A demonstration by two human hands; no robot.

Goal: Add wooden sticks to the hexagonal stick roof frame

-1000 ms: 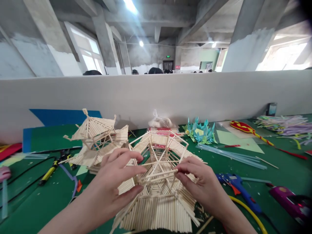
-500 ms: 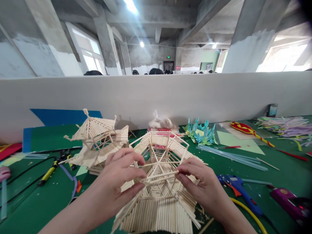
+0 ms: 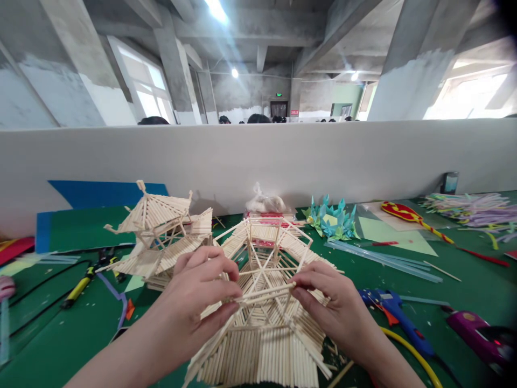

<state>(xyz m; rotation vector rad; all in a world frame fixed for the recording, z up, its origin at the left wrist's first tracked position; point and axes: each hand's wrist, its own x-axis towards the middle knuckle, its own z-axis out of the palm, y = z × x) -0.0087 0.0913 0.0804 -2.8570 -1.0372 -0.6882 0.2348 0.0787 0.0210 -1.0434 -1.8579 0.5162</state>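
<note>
In front of me stands a pavilion model [image 3: 283, 358] built of thin wooden sticks, with a slatted roof tier and an open frame above it. A wooden stick [image 3: 269, 292] spans between my hands across that frame. My right hand [image 3: 329, 296] pinches its right end between thumb and forefinger. At the left end, the thumb and fingers of my left hand [image 3: 205, 296] close around the stick; the exact contact is partly hidden. A second, finished-looking stick pavilion [image 3: 157, 231] stands behind my left hand.
A blue glue gun [image 3: 399, 318] and a purple glue gun [image 3: 476, 334] lie at right, near a yellow cable [image 3: 414, 355]. Clear glue sticks [image 3: 383, 261] and a turquoise folded-paper piece [image 3: 331, 218] sit behind. Yellow-handled pliers [image 3: 83, 285] lie left. A white partition [image 3: 258, 156] borders the table.
Almost nothing differs. Both hands keep their grip on the stick over the frame, and the whole view has shifted very slightly.
</note>
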